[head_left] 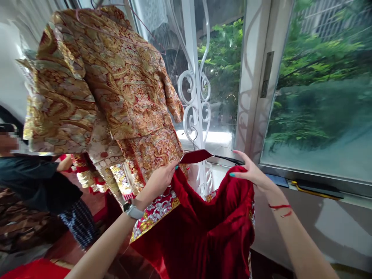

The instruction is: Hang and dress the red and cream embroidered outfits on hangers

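My left hand (160, 179) pinches the left side of a red velvet garment (203, 228) at its top edge, next to the red-padded end of a hanger (203, 155). My right hand (250, 170) grips the garment's right side, close to the hanger's black arm. The garment hangs open between both hands, with an embroidered gold and silver hem on its left. A watch sits on my left wrist, and a red string circles my right wrist.
A gold and red embroidered jacket (116, 85) hangs above left from a wire hanger. A white scrolled window grille (195, 100) and window frame (255, 77) stand behind. Another person (31, 186) in dark clothes is at the left. A windowsill (316, 190) runs to the right.
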Demonstrator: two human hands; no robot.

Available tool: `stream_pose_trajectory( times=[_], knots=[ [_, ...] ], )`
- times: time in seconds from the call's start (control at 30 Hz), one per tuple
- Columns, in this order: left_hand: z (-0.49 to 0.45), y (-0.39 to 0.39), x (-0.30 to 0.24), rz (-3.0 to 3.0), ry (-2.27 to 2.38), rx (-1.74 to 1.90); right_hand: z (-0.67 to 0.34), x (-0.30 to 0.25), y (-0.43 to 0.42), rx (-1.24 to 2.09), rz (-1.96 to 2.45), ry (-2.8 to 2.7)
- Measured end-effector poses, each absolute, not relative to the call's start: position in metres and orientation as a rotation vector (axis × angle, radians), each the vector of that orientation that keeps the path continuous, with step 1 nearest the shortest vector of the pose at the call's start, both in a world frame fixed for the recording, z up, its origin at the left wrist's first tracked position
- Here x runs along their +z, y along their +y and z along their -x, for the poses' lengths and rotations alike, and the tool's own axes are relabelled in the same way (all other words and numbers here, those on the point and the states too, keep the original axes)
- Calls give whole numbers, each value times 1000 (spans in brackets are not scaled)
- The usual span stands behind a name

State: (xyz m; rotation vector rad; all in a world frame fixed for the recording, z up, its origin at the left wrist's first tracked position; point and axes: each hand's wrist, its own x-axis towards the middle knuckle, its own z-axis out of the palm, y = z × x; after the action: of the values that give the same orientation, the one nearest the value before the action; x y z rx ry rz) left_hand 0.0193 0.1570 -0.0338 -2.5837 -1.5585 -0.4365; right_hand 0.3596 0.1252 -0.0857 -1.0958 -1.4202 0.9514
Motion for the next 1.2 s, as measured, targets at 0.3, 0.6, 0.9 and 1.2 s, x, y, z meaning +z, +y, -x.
stream_pose_trajectory(
  times=[0.3, 0.6, 0.9, 1.2],
  knots=[
    [-10, 175, -32, 2784, -1423, -567, -459, -108, 125, 391, 1397, -1715],
    [-12, 180, -34, 2734, -1423, -615, -405, -33, 129, -303, 1867, -1829],
    [-30, 152, -33, 2647, -1465, -607, -304, 15, 95, -533, 1886, -1802],
    [-22, 160, -43, 2583, -1504, -622, -251, -96, 70, 131, 1805, -1969]
  ],
)
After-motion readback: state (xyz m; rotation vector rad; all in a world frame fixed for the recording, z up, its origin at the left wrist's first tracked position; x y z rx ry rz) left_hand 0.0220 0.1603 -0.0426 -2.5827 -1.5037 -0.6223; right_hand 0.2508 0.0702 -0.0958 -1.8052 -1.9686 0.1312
